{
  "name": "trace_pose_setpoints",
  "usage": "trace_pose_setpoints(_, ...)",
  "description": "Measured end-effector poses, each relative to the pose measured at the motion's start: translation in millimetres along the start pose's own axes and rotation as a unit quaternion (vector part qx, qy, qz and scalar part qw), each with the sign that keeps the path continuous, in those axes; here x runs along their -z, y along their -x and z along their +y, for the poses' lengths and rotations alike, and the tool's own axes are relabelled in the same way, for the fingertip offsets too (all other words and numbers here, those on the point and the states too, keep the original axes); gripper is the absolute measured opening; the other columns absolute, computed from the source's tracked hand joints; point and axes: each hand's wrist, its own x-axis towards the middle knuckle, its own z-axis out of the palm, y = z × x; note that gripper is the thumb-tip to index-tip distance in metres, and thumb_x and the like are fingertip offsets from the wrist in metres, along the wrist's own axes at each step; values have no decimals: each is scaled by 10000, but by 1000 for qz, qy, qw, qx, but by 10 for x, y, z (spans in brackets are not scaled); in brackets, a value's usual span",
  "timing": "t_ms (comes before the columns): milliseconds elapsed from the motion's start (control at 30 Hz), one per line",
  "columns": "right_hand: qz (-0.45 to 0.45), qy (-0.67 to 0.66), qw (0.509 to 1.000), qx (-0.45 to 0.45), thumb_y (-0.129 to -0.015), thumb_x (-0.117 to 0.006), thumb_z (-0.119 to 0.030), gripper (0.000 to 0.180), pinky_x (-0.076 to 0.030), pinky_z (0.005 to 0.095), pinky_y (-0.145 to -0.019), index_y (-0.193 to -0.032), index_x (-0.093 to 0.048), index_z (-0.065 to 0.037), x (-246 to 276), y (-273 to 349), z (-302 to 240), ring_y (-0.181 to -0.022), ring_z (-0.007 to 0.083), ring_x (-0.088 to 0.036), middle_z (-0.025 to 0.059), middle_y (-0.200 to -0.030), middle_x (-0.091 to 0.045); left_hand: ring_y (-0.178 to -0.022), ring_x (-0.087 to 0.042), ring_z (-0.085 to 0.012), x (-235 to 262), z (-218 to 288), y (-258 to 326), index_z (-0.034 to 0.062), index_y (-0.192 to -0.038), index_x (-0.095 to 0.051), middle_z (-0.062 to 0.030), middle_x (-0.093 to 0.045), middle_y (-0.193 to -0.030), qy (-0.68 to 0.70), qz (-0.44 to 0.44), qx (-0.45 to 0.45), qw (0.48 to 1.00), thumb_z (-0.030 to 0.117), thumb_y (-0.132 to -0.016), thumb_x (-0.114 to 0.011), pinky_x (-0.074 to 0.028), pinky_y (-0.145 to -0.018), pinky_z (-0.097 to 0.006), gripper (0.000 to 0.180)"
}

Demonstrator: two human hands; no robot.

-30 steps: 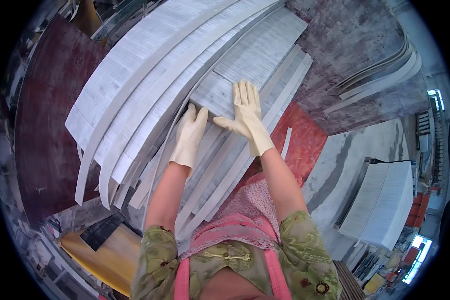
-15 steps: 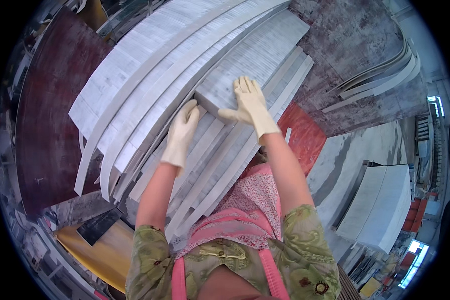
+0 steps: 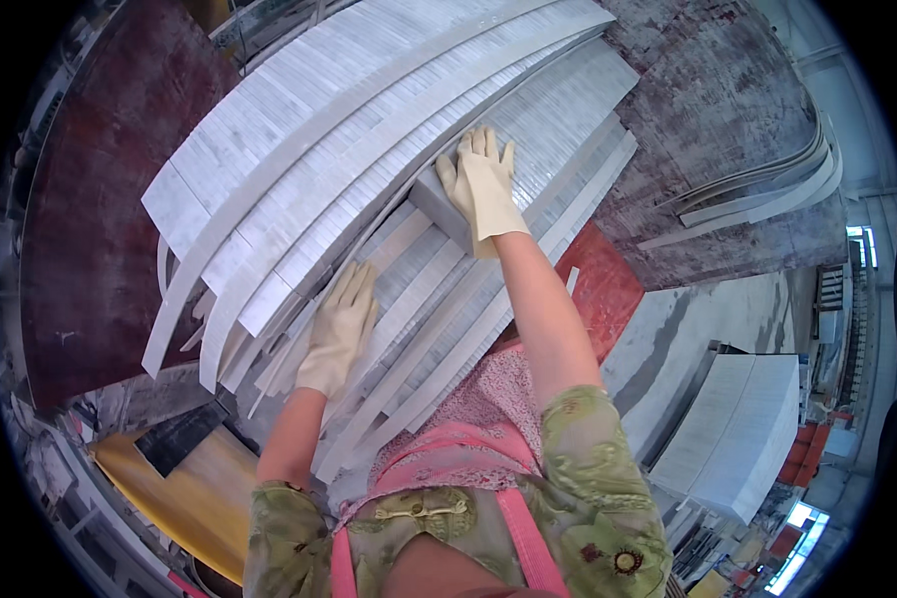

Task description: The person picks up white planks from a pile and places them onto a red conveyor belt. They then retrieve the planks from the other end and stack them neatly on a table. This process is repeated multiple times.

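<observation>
Both my hands wear cream rubber gloves. My right hand point(image 3: 484, 187) lies flat with fingers stretched over the near end of a tight row of thin grey-white tiles point(image 3: 545, 120) standing on edge. My left hand point(image 3: 343, 324) rests, fingers extended, beside the long pale strips point(image 3: 414, 279) that lie under the row and run toward me; I see nothing held in it. Along the row's left side runs a larger stack of white tiles point(image 3: 299, 149), with long thin strips point(image 3: 259, 199) laid across its top.
Dark reddish boards point(image 3: 110, 189) stand at the left. A stained panel point(image 3: 718, 130) at the far right carries curved strips point(image 3: 767, 194). A red surface point(image 3: 603, 289) lies right of the stack, and another pale stack point(image 3: 733, 424) stands on the floor. A yellow sheet point(image 3: 189, 493) is at lower left.
My left hand has drawn back toward me, away from the row's end. My right hand has shifted slightly left and farther away, onto the row's near end.
</observation>
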Motion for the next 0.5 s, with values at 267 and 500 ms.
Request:
trace_pose_setpoints(267,-70,25,997,30,-988,-478,-486,725,-216,588,-1207,-1415,-495,101,303,-187,-74,-1480,369,-324,278,-1539,-413,-1347,-504,-397,45,22,18,-70,-1341,-565,-215,-578,-1397,-5,43,-17,999,101,-950,-605,-431,-1121,-442,429)
trace_pose_setpoints(500,13,-64,998,5,-947,-556,-414,675,-241,511,-1206,-1379,-507,103,53,232,-30,-1403,418,-391,277,-1472,-473,-1350,-509,-359,172,-163,383,-62,-1303,-595,-191,-592,-1386,4,51,-28,998,95,-943,-601,-445,-1115,-400,393)
